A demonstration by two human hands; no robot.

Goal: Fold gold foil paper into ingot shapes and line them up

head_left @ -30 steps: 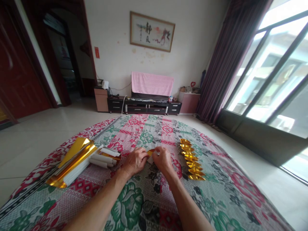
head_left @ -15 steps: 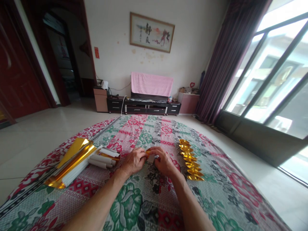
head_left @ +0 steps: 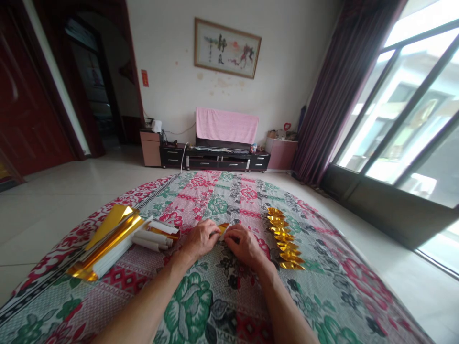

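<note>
Between my hands, above the flowered cloth [head_left: 186, 306], is a small piece of gold foil paper [head_left: 224, 226] with a pale side showing. My left hand [head_left: 202, 238] pinches its left edge. On the other side, my right hand [head_left: 244, 242] is closed on the paper with bent fingers, which partly cover it. To the right lies a row of several folded gold paper pieces [head_left: 287, 246], pointed at their ends. A stack of gold and white paper sheets [head_left: 111, 243] lies on the left, with rolled white paper [head_left: 152, 239] beside it.
The cloth covers a large round surface. Beyond it stands a low black cabinet [head_left: 222, 161] with a pink towel [head_left: 226, 125] draped over something on top. A purple curtain [head_left: 344, 91] and glass panes [head_left: 405, 110] are at the right.
My right hand has turned, its fingers now curled down at the paper's near right side. More of the gold face shows between the hands. My left hand has barely moved.
</note>
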